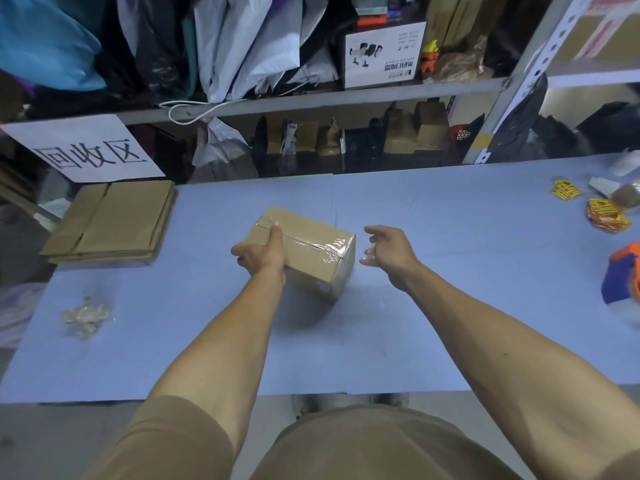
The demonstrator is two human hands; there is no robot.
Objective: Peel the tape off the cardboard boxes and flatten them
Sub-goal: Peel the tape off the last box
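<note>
Partial progress is evident. A stack of flattened boxes [110, 223] lies at the far left corner of the worktop [450, 306], beneath a paper sign [83, 147], and a crumpled wad of clear tape [86, 317] sits on the near left of the worktop, well apart from the hands; both are judged to be finished work. One box [308, 251] remains assembled near the middle of the worktop. Its clear tape [325, 245] runs along the top seam and wraps over the right end, where it appears wrinkled and glossy; whether that end has begun to lift cannot be told. The box is therefore judged still sealed: peeling and flattening are outstanding for it. The left hand [261, 252] grips the box at its near left end, thumb laid on the top face beside the seam and fingers curled around the side; the box sits tilted, and its near edge may be raised off the worktop. The right hand [389, 249] is just beside the taped right end, not touching it, fingers spread and loosely curved, holding nothing. The wrapped tape end faces this hand directly. A tape dispenser [623, 275] and yellow stickers [606, 214] lie at the right edge, untouched. No further unflattened boxes are seen on the worktop.
</note>
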